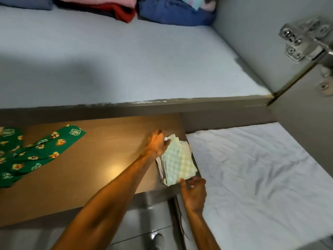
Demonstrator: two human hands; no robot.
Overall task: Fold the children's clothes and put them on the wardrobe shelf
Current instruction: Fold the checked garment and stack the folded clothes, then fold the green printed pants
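Note:
A folded light-green checked garment (177, 160) lies at the right edge of the brown table (93, 159). My left hand (157, 143) grips its far end, with the thumb over the cloth. My right hand (194, 191) pinches its near corner at the table's edge. A green garment with yellow cartoon prints (34, 150) lies spread out, unfolded, on the left of the table. The pale wardrobe shelf (126, 56) runs across the upper half of the view, with folded clothes (162, 11) stacked at its back.
A bed with a rumpled white sheet (261, 177) lies right of the table. The wardrobe's side wall carries a metal door hinge (304, 42) at the upper right. Below the table are grey drawer fronts (144, 231).

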